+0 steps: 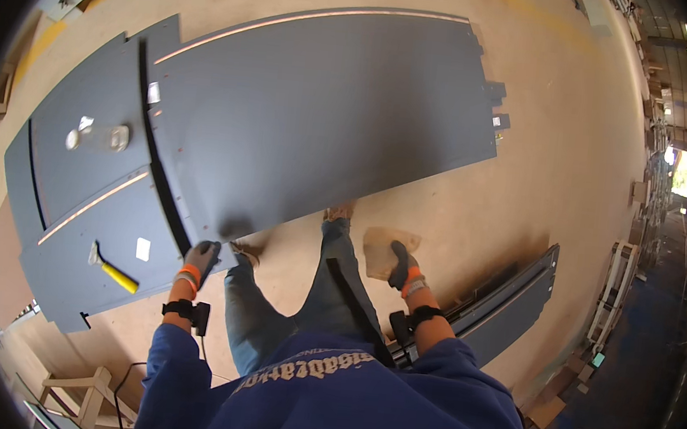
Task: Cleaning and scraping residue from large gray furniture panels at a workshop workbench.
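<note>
My left hand [205,259], in a dark glove with an orange cuff, is closed at the near edge of a large dark grey panel [322,97]. It is beside the near end of a long black strip [155,151]; whatever its fingers hold is hidden. My right hand [399,267], gloved the same way, grips a tan flat piece [379,251], cloth or cardboard, off the panel's near side. A clear bottle [107,138] lies on the grey sheet [82,98] at the left. Nearer, a yellow-handled tool [116,275] rests beside a white label [143,249].
More dark grey panels [507,317] lie in a stack at my right. A wooden stand [86,396] is at the lower left. Along the far right are a white frame [613,294] and a cardboard box [546,412]. My feet are at the large panel's near edge.
</note>
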A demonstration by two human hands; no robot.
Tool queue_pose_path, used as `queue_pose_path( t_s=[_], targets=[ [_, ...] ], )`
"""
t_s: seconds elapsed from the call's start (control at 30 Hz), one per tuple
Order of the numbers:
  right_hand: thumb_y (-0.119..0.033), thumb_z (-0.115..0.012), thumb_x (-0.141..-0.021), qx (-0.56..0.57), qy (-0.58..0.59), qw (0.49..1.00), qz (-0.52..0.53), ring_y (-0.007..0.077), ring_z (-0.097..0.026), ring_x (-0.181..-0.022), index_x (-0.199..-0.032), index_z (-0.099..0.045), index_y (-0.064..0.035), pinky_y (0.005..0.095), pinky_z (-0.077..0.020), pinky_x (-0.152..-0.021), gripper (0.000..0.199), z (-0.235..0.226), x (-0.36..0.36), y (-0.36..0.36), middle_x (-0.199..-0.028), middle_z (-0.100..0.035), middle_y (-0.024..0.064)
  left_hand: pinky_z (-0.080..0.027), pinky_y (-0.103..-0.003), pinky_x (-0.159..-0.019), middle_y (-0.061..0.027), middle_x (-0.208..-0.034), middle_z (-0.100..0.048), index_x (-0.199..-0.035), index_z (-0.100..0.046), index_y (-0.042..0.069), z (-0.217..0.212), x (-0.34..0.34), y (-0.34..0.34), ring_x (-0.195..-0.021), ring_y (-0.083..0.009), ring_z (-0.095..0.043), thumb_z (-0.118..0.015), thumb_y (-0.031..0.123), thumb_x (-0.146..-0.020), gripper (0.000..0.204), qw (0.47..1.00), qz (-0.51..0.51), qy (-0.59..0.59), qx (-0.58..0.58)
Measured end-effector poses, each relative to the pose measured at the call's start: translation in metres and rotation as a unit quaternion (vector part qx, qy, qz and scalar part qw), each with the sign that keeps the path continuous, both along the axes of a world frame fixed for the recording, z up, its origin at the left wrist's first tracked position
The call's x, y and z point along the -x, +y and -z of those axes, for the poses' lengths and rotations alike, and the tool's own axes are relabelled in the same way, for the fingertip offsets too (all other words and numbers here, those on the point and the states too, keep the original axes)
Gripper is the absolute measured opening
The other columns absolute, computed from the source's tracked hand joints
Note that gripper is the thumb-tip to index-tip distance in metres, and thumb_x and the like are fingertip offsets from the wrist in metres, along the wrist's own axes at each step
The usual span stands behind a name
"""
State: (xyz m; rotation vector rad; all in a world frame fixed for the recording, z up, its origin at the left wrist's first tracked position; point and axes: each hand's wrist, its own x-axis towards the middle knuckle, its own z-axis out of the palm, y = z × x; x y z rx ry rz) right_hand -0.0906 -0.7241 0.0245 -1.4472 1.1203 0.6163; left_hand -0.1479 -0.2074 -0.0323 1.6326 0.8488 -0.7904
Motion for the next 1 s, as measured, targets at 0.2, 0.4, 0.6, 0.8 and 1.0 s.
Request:
queue_pose_path(
  t_s=[0.2, 0.4, 0.6, 0.8, 1.0],
  targets=[
    [-0.028, -0.053, -0.084, -0.156, 0.012, 0.988, 0.003, 0.0258, -0.060, -0.069, -0.123, -0.044, -0.0115, 0.0361, -0.0475, -0.056, 0.043, 0.037, -0.128, -0.029, -0.084, -0.061, 0.0176, -0.050, -0.039, -0.076, -0.0118, -0.097, -0.063, -0.121, -0.042, 0.011, -0.012, -0.065, -0.192, -0.090, -0.0252, -0.060, -0.047, 0.057, -0.083, 0.060, 0.842, -0.419, 0.205, 0.272],
    [-0.032, -0.047, -0.088, 0.052, -0.102, 0.929, -0.352, 0.0288, -0.060, -0.078, -0.128, -0.037, -0.0141, 0.0372, -0.0482, -0.060, 0.045, 0.131, -0.170, -0.108, -0.091, -0.060, 0.0201, -0.049, -0.038, -0.079, -0.0157, -0.103, -0.058, -0.107, -0.054, 0.005, 0.067, -0.123, -0.251, -0.093, -0.0291, -0.057, -0.047, 0.071, -0.073, 0.074, 0.784, -0.549, 0.124, 0.260],
    [-0.041, -0.038, -0.090, 0.160, 0.038, 0.903, -0.397, 0.0307, -0.060, -0.077, -0.120, -0.044, -0.0110, 0.0377, -0.0481, -0.060, 0.042, 0.068, -0.214, -0.083, -0.087, -0.060, 0.0184, -0.049, -0.034, -0.068, -0.0036, -0.075, -0.059, -0.079, -0.056, 0.011, 0.042, -0.145, -0.279, -0.058, -0.0174, -0.050, -0.052, 0.057, -0.081, 0.047, 0.752, -0.637, 0.083, 0.150],
    [-0.042, -0.035, -0.092, -0.074, 0.010, 0.994, -0.079, 0.0218, -0.057, -0.073, -0.109, -0.051, -0.0040, 0.0329, -0.0471, -0.061, 0.044, 0.115, -0.201, -0.122, -0.083, -0.060, 0.0106, -0.045, -0.032, -0.087, -0.0049, -0.101, -0.062, -0.107, -0.056, 0.011, 0.096, -0.111, -0.270, -0.092, -0.0179, -0.057, -0.048, 0.055, -0.084, 0.051, 0.795, -0.506, -0.096, 0.320],
    [-0.051, -0.051, -0.083, 0.012, -0.177, 0.983, -0.043, 0.0100, -0.041, -0.040, -0.087, -0.055, -0.0152, 0.0239, -0.0288, -0.033, 0.036, 0.122, -0.200, -0.089, -0.057, -0.044, -0.0032, -0.038, -0.034, -0.101, -0.0083, -0.121, -0.053, -0.121, -0.047, 0.003, 0.092, -0.101, -0.273, -0.109, -0.0191, -0.051, -0.045, 0.045, -0.090, 0.052, 0.776, -0.551, -0.173, 0.253]
  ],
)
